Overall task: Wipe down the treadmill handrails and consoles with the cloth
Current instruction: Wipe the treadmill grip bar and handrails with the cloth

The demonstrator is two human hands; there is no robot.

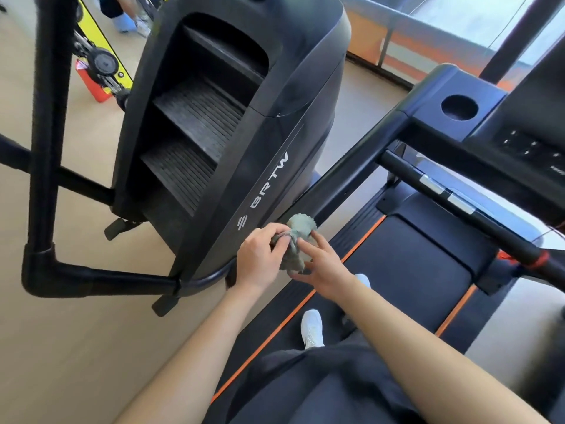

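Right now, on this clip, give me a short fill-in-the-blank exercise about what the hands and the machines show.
1. The left hand and right hand together hold a bunched grey-green ____.
2. The person stands on the treadmill belt in ____ shoes.
3. The stair machine on the person's left bears the letters ____.
Missing words: cloth; white; BRTW.

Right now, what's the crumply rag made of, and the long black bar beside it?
The cloth looks like soft grey-green fabric, maybe microfibre: it bunches in folds and has a zigzag-cut edge. The handrail looks like black-coated metal, though hard plastic is possible: straight, rigid, with a dull sheen.
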